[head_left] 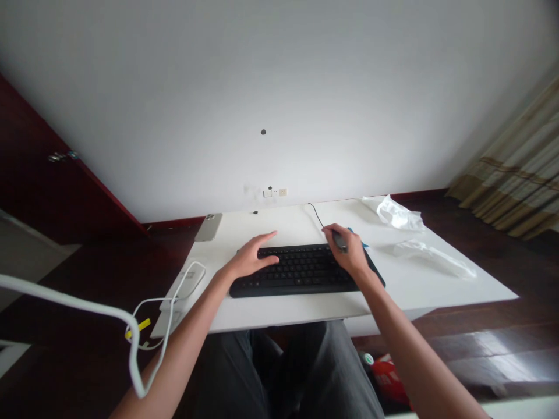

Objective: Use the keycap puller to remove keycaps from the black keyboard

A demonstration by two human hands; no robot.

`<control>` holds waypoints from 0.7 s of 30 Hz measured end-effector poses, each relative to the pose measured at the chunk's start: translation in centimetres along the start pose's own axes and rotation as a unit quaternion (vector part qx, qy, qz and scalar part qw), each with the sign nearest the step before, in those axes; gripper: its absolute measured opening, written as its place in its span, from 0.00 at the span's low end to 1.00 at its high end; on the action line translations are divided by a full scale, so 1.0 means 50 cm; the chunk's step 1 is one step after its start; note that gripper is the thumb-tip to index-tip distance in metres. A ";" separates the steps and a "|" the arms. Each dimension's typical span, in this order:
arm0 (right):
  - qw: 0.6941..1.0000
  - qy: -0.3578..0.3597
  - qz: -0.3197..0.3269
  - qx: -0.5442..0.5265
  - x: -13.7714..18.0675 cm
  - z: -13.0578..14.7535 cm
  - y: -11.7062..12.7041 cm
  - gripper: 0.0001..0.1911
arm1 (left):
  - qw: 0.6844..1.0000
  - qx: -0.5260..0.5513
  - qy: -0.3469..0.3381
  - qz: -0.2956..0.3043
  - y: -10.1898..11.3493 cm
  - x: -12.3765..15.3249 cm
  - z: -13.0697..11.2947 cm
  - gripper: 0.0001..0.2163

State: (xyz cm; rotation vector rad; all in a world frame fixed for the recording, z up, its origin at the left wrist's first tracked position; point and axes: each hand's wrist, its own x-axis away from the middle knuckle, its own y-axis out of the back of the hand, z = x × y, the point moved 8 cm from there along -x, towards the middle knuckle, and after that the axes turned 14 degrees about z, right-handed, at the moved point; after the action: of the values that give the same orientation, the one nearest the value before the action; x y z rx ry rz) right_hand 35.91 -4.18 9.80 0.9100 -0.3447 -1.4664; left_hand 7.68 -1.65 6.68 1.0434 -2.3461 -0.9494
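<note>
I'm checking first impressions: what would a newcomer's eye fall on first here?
Probably the black keyboard on the white table, left hand spread at its left end, right hand gripping a mouse near its right. Then the thick white cable curving through the lower left, and the crumpled plastic on the table's right side.

desk [282,222]: against the wall [209,110], clock centred on its keyboard [301,272]
smartphone [208,227]: on desk, 10 o'clock
cabled device [191,283]: on desk, 9 o'clock
left hand [250,256]: at keyboard's 9 o'clock end
mouse [339,241]: under right hand [353,253], keyboard's 2 o'clock corner
plastic wrappers [397,216]: on desk, 2 and 3 o'clock
sockets [275,192]: on wall, near 12
curtain [513,169]: past desk, 2 o'clock
</note>
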 end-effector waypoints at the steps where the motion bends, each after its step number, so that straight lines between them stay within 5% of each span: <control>1: 0.999 -0.013 -0.036 -0.023 0.025 -0.027 0.039 0.16 | 0.999 0.010 0.007 -0.052 0.030 -0.002 0.024 0.31; 5: 0.954 -0.118 -0.195 -0.196 0.124 -0.189 0.147 0.17 | 0.975 0.058 0.033 -0.210 0.140 -0.036 0.132 0.21; 10: 0.885 -0.182 -0.271 -0.331 0.175 -0.325 0.146 0.13 | 0.960 0.002 0.127 -0.248 0.225 -0.127 0.219 0.20; 14: 0.909 -0.208 -0.228 -0.279 0.168 -0.332 0.131 0.15 | 0.962 -0.011 0.143 -0.232 0.238 -0.182 0.258 0.21; 21: 0.948 -0.216 -0.149 -0.178 0.152 -0.329 0.122 0.18 | 0.968 -0.025 0.141 -0.207 0.191 -0.202 0.314 0.27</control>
State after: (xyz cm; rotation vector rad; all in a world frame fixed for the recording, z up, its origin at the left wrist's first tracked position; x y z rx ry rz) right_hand 52.76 -7.03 1.16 0.3519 -0.2546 -1.9374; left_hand 0.21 17.36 1.90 1.5719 -1.9007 -0.9220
